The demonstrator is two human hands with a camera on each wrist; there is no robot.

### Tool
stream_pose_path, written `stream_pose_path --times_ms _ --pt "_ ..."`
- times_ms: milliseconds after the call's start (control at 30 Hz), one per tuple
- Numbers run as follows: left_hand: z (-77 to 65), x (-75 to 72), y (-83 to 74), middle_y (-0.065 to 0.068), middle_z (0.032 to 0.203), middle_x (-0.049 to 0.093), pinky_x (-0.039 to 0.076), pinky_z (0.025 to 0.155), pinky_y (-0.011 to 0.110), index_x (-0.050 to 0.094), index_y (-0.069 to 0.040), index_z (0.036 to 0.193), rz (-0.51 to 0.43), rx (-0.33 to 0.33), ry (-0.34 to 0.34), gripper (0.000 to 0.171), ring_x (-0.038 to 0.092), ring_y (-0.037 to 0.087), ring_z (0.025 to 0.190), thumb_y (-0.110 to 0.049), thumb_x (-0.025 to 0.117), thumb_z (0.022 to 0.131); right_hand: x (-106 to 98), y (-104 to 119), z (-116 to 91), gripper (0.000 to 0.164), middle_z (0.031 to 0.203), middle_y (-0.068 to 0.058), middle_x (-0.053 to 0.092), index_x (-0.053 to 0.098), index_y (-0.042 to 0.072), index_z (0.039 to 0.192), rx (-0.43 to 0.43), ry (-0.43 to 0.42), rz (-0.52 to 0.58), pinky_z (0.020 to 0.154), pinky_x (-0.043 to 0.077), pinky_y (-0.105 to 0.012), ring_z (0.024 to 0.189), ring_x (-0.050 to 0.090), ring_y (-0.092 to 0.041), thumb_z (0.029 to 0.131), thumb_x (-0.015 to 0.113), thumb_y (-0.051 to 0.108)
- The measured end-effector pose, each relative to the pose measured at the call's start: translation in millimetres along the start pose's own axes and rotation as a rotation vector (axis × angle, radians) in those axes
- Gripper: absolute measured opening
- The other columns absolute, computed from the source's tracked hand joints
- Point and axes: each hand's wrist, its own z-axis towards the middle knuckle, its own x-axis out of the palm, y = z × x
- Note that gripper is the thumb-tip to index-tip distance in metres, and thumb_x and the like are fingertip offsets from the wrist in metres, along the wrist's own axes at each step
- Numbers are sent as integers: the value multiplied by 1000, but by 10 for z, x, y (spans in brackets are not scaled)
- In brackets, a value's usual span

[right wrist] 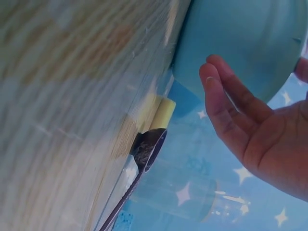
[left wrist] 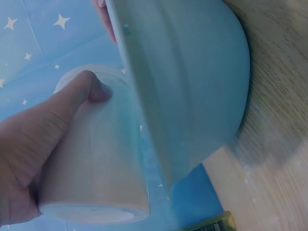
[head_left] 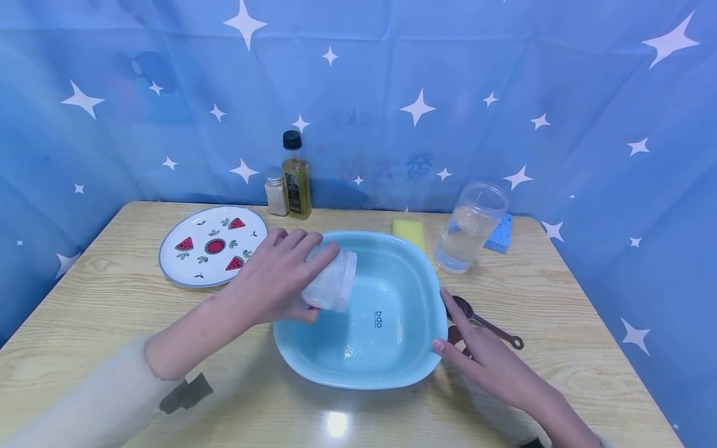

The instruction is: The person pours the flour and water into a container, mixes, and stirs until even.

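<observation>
A light blue basin [head_left: 414, 367] sits on the table. My left hand [head_left: 280, 274] grips a translucent cup [head_left: 332, 283] and holds it tipped over the left part of the basin, mouth toward the right. In the left wrist view the thumb lies along the side of the cup [left wrist: 96, 159], close to the rim of the basin [left wrist: 192, 86]. My right hand [head_left: 482, 354] rests at the basin's right rim with loosely extended fingers. Seen from the right wrist, its fingers [right wrist: 224, 91] are beside the basin's outer wall [right wrist: 236, 38]. Whether the cup holds anything cannot be told.
A watermelon-patterned plate [head_left: 196, 261] lies at the left. Behind stand a shaker [head_left: 276, 196] and an oil bottle [head_left: 298, 183]. To the right are a yellow sponge [head_left: 409, 230], a jug of clear liquid [head_left: 467, 230], a blue sponge [head_left: 500, 235] and a dark ladle [head_left: 493, 326].
</observation>
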Motion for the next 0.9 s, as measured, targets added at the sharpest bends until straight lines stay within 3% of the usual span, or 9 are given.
stream_pose_path --times_ms 233,433,700,900 --pt "68 21 -36 9 107 54 41 77 44 50 -12 124 67 51 31 83 49 28 95 -57 76 59 1 -13 -4 72 91 17 63 0 23 150 -24 -11 -21 66 51 -23 84 59 -1 97 48 32" --pt "101 35 -55 8 105 54 41 74 42 49 -13 123 87 85 67 84 49 26 90 -58 77 57 10 -19 4 73 89 15 63 1 19 151 -39 -4 -24 64 49 -23 78 60 -6 97 49 31" --pt "197 58 -126 10 114 51 39 86 46 47 -11 128 173 170 168 89 46 28 101 -57 79 59 13 -35 -2 73 90 15 62 0 20 151 -50 -13 -32 63 49 -23 77 60 -6 97 49 29" --pt "210 61 -140 11 115 51 39 89 46 46 -11 128 204 190 168 91 46 29 102 -56 81 57 13 -35 3 73 93 15 63 0 21 150 -49 1 -12 64 49 -23 81 60 -6 97 49 29"
